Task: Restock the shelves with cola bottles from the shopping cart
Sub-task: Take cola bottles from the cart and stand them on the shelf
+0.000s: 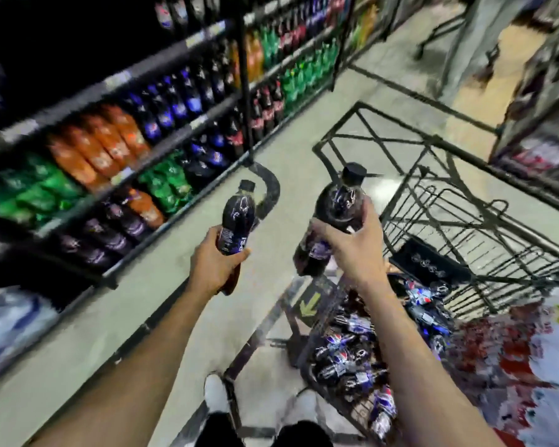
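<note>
1. A small cola bottle (238,221) is gripped low on its body by the left hand (218,266). A larger bottle (333,217) is clasped around its middle by the right hand (352,250).
2. Both are held over the aisle floor, between the shelves (162,148) on the left and the shopping cart (449,221) on the right, where spare bottles (346,359) are heaped.
3. The shelves lie left of and ahead of the hands; the left hand is judged nearer.
4. Both long axes are kept near upright, caps pointing up and away from the body.
</note>
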